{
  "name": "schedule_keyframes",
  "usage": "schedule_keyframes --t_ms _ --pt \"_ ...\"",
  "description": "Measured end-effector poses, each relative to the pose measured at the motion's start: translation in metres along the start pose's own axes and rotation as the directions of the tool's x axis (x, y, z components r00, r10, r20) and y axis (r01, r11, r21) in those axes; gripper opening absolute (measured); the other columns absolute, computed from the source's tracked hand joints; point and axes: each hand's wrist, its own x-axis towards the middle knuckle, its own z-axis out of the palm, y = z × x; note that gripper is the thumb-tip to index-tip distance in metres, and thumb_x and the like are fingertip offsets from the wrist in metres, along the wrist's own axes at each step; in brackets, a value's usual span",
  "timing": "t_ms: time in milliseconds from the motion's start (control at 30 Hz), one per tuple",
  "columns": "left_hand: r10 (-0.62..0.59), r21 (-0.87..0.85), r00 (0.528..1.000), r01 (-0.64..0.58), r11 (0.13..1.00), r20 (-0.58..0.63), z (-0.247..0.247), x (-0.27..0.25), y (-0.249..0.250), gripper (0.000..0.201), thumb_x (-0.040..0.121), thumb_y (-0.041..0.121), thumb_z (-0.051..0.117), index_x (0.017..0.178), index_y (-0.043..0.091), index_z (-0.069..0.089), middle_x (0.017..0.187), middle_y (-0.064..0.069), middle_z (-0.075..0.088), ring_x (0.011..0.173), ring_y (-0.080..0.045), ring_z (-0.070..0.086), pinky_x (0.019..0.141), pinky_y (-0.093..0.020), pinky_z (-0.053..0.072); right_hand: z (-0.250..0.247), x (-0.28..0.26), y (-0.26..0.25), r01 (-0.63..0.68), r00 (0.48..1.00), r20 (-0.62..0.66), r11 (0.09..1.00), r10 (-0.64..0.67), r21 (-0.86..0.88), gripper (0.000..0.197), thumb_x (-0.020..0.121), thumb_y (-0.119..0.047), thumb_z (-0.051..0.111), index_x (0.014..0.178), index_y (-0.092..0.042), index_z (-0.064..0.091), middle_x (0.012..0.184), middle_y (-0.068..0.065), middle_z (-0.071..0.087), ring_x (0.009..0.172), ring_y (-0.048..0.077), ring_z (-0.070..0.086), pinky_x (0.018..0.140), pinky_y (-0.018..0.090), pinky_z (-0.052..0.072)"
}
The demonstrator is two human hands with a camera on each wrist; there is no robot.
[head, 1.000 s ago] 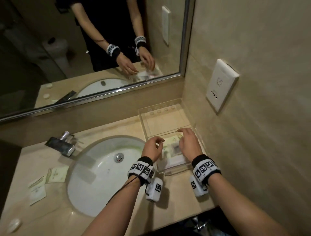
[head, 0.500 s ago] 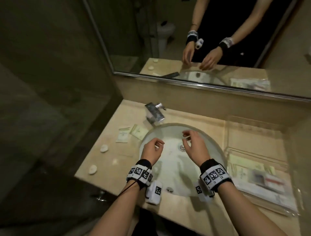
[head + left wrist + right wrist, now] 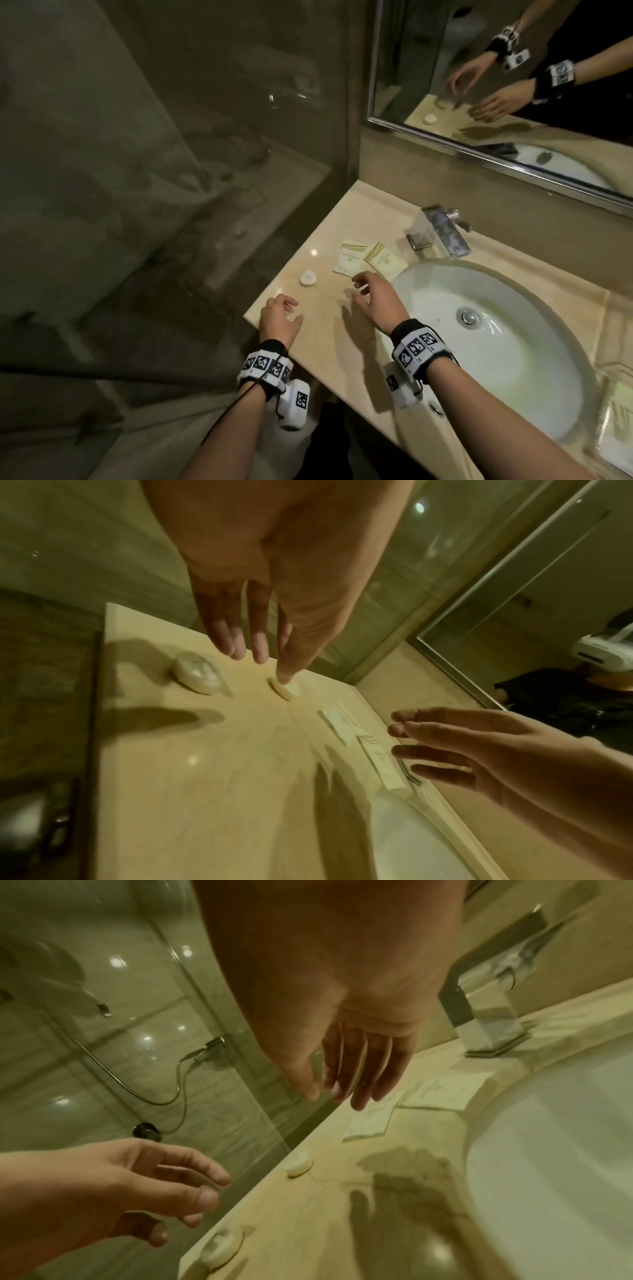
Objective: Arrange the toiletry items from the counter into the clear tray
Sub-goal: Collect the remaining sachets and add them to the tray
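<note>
Two small round wrapped soaps lie near the counter's left end: one (image 3: 307,277) (image 3: 286,691) (image 3: 299,1162) farther back, the other (image 3: 293,317) (image 3: 197,674) (image 3: 221,1245) at the front edge. My left hand (image 3: 291,310) (image 3: 260,656) hovers just over the front soap with its fingers spread, holding nothing. My right hand (image 3: 359,284) (image 3: 332,1093) hangs open above the counter, short of two flat pale sachets (image 3: 349,262) (image 3: 385,263) (image 3: 371,1121). Only a sliver of the clear tray (image 3: 616,383) shows at the far right, with packets in it.
A white oval sink (image 3: 496,342) fills the counter between the sachets and the tray. A chrome faucet (image 3: 440,236) stands behind it, right of the sachets. A glass shower wall (image 3: 171,171) borders the counter's left end, and a mirror (image 3: 513,85) runs along the back.
Both hands have left the tray, crossed the sink and now hover over the counter's left end, still holding nothing. The view has swung left with them.
</note>
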Motion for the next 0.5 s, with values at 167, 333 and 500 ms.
schedule_keyframes --t_ms 167,333,500 --pt "0.035 0.031 0.998 -0.034 0.999 -0.045 -0.008 0.025 -0.012 0.029 0.07 0.017 0.079 0.095 0.018 0.063 0.097 0.001 0.055 0.097 -0.024 0.054 0.092 -0.04 0.046 0.015 0.042 0.009 -0.177 0.982 -0.095 0.962 0.161 -0.207 0.039 0.091 -0.025 0.06 0.127 -0.011 0.053 0.133 0.013 0.051 0.113 0.03 0.055 0.098 0.042 0.046" --pt "0.164 -0.083 0.986 -0.162 0.983 0.024 0.013 0.058 0.018 0.027 0.072 0.019 0.079 0.095 0.023 0.065 0.103 0.003 0.055 0.095 -0.02 0.057 0.089 -0.04 0.05 0.002 0.07 0.029 -0.285 0.954 -0.193 0.891 0.228 -0.355 0.056 0.089 -0.031 0.063 0.139 -0.017 0.044 0.153 0.01 0.034 0.137 0.031 0.037 0.112 0.048 0.032" --pt "0.242 -0.116 0.96 -0.226 0.967 0.142 0.044 0.098 0.061 0.033 0.078 0.018 0.076 0.11 0.018 0.067 0.114 -0.004 0.056 0.098 -0.024 0.058 0.088 -0.038 0.053 -0.002 0.081 0.047 -0.362 0.931 -0.171 0.866 0.322 -0.344 0.041 0.092 -0.033 0.057 0.132 -0.028 0.051 0.144 0.013 0.04 0.134 0.033 0.039 0.112 0.049 0.032"
